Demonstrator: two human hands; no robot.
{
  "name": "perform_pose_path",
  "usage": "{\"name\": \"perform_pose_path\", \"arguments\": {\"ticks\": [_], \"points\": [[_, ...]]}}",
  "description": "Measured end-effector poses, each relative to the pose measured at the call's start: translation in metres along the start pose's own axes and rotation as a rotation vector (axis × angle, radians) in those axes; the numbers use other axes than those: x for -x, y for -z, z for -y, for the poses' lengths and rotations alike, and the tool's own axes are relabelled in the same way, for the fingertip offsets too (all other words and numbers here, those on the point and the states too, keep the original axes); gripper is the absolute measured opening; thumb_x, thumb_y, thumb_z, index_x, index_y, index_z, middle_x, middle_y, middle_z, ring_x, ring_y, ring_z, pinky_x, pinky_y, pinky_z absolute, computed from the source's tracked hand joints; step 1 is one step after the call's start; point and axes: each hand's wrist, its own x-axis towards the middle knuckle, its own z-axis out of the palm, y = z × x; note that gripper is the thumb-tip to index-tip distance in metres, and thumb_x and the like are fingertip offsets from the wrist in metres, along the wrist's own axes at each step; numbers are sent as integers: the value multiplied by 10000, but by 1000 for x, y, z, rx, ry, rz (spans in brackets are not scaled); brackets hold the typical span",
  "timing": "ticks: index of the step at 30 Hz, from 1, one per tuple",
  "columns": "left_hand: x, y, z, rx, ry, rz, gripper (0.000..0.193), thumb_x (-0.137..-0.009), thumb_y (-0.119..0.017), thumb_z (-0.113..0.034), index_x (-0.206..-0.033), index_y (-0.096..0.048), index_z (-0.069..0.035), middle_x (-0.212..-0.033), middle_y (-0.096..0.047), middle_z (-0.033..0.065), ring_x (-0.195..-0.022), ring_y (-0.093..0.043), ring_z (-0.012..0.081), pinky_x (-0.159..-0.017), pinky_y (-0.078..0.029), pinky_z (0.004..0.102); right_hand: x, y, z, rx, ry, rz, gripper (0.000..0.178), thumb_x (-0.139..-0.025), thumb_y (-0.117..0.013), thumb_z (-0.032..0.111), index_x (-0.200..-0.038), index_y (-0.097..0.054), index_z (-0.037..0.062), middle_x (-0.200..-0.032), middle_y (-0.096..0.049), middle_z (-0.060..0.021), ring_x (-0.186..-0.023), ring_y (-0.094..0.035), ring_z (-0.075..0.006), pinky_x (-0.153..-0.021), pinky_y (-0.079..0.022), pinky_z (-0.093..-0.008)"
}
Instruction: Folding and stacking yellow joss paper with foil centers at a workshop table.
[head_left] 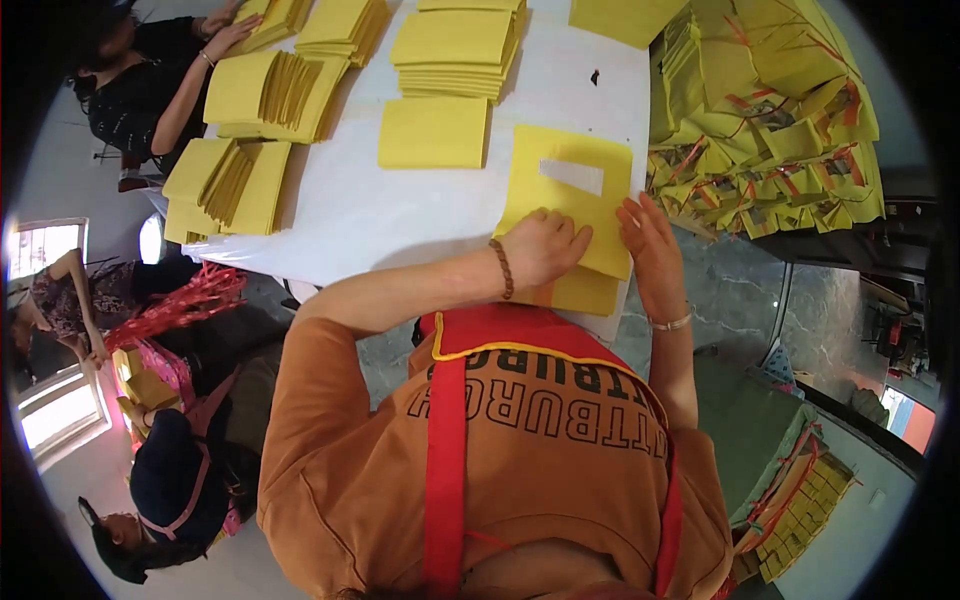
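Observation:
A yellow paper sheet (565, 215) with a pale grey rectangle (571, 177) on it lies at the table's near right edge, its lower part apparently folded. Over its lower left part, my left hand (545, 247) rests with curled fingers, gripping or pressing the paper; the fingertips are partly hidden. My right hand (652, 250) is at the sheet's right edge, fingers stretched out and a little apart, the fingertips close to the paper. More yellow paper (588, 294) shows below the sheet, near my red apron (520, 330).
Stacks of folded yellow paper (450, 45) stand on the white table (340, 200). Bundles tied with red strips (770, 100) are heaped at the right. A co-worker's hand (232, 35) touches a stack at the far left; other people sit at the left beside red strips (190, 300).

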Motion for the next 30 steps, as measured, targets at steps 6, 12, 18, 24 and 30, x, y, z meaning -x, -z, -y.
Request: {"name": "perform_pose_path", "arguments": {"ticks": [6, 12, 18, 24, 30], "points": [[38, 47, 81, 249, 257, -346, 433, -720, -544, -43, -1152, -546, -56, -1034, -625, 121, -921, -607, 272, -776, -481, 366, 8, 13, 4, 114, 277, -258, 380, -955, -443, 222, -1304, -421, 72, -1249, -495, -79, -1149, -489, -206, -917, -417, -331], [95, -35, 156, -137, 301, -228, 528, -677, -606, -63, -1197, -523, -92, -1137, -563, 100, -1032, -536, 260, -834, -445, 370, 12, 5, -21, 154, 170, -301, 316, -946, -465, 218, -1210, -518, 53, -1120, -583, -53, -1054, -540, -168, -867, -438, -297], [100, -52, 162, -43, 389, -109, 591, -657, -615, -99, -1235, -504, -144, -1194, -533, 92, -1086, -499, 269, -863, -418, 400, 15, 1, -35, 332, 221, -254, 268, -935, -482, 160, -1142, -557, 6, -1055, -601, -69, -983, -554, -130, -868, -425, -262], [103, -59, 162, 33, 375, 48, 518, -768, -610, -261, -1256, -479, -147, -1202, -499, 99, -1149, -431, 271, -913, -350, 416, 14, -5, -36, 358, 198, -296, 255, -931, -485, 133, -1131, -557, -7, -1044, -604, -68, -978, -554, -128, -851, -427, -246], [113, -74, 160, -14, 411, 67, 495, -863, -502, -419, -1283, -450, -162, -1285, -410, 119, -1226, -332, 289, -991, -244, 473, 18, -6, -38, 498, 199, -266, 236, -909, -520, 132, -1100, -578, 7, -1011, -616, -53, -908, -558, -117, -818, -424, -240]]}}
